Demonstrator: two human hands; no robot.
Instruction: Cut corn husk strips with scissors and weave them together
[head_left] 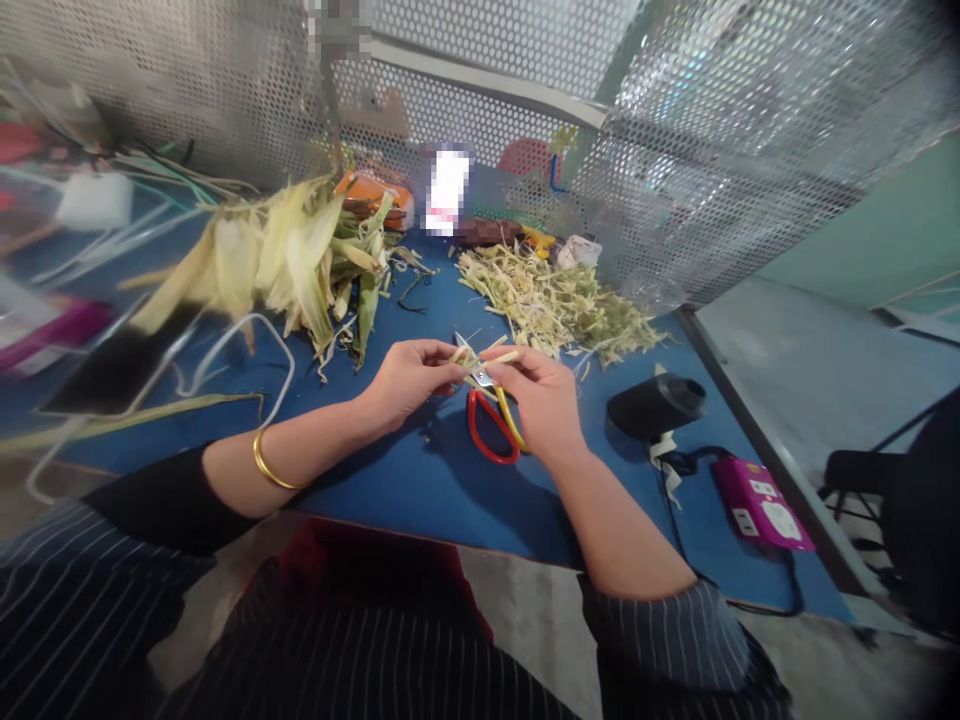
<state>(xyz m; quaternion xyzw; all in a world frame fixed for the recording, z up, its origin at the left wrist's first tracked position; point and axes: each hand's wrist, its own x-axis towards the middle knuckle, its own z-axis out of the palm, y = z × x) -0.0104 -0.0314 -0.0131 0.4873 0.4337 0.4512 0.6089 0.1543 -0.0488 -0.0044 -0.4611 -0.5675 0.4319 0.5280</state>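
Near the middle of the blue table, my left hand is closed, its thumb and fingers pinching a pale husk strip. Close beside it on the right, my right hand holds scissors with one red and one yellow handle loop. The blades point up and left, between the two hands, against the strip. A pale piece of husk also sticks out between my right fingers. How far the blades are parted is hard to tell.
Long corn husks are heaped at the back left, husk scraps at the back right. A black cylinder and a purple power strip lie on the right. A white cable loop is left of my hands. Perforated metal panels stand behind.
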